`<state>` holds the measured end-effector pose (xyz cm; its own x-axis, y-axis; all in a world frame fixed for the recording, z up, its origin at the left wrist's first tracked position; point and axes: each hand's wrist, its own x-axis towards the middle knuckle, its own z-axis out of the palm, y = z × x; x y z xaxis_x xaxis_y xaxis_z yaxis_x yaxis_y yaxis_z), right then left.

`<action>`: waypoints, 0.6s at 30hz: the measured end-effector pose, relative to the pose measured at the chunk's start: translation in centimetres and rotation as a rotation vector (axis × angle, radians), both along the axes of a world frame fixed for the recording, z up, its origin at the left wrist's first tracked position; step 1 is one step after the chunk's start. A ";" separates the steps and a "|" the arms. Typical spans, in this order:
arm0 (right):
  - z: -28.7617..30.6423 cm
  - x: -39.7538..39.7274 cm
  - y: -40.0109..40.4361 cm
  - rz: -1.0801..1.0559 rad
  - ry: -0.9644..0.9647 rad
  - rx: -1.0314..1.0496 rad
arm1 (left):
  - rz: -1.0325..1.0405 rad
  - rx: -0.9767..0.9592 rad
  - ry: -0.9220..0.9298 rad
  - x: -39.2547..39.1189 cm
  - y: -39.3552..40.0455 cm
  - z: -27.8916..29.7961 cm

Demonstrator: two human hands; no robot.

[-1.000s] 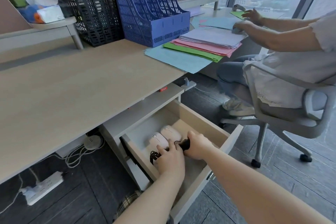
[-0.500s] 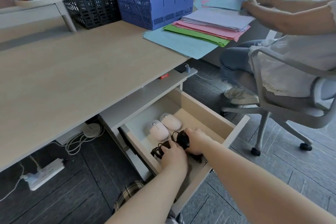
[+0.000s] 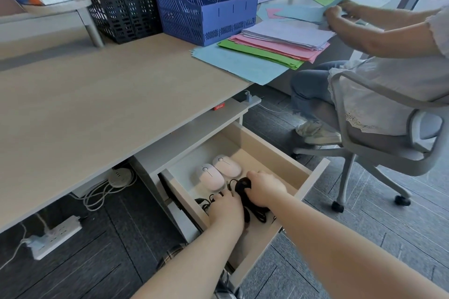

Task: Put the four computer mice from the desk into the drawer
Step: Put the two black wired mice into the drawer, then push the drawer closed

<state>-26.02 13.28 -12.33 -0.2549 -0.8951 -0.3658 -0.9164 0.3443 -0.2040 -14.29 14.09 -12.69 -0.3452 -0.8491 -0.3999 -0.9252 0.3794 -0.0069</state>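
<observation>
Both hands are down in the open drawer (image 3: 313,177): the right hand (image 3: 264,190) cups a black mouse (image 3: 242,185), the left hand (image 3: 226,206) presses flat on tangled cables (image 3: 204,201). Two white mice (image 3: 218,172) lie near the drawer's back. Light, smooth shells; best held by the sides, as loose cords may snag.

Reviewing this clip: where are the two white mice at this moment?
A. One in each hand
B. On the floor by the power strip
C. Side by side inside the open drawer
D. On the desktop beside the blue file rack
C. The two white mice lie side by side at the back of the open drawer, while both hands are at a black mouse and its cord in front of them.
</observation>
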 end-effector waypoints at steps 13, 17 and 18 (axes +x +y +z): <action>6.3 -2.1 3.1 -0.639 0.019 -0.179 | -0.166 -0.313 0.219 2.1 -3.3 10.3; 6.3 -2.1 3.3 -0.843 -0.214 -0.214 | -0.198 -0.452 0.273 3.5 -5.5 12.5; 6.4 -1.9 3.2 -0.843 -0.216 -0.209 | -0.196 -0.482 0.279 3.9 -6.1 13.1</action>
<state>-27.94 16.51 -5.93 -0.8026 -0.4956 -0.3320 -0.3105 0.8223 -0.4769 -10.37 8.03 0.36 -0.5505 -0.8222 0.1443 -0.8298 0.5579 0.0127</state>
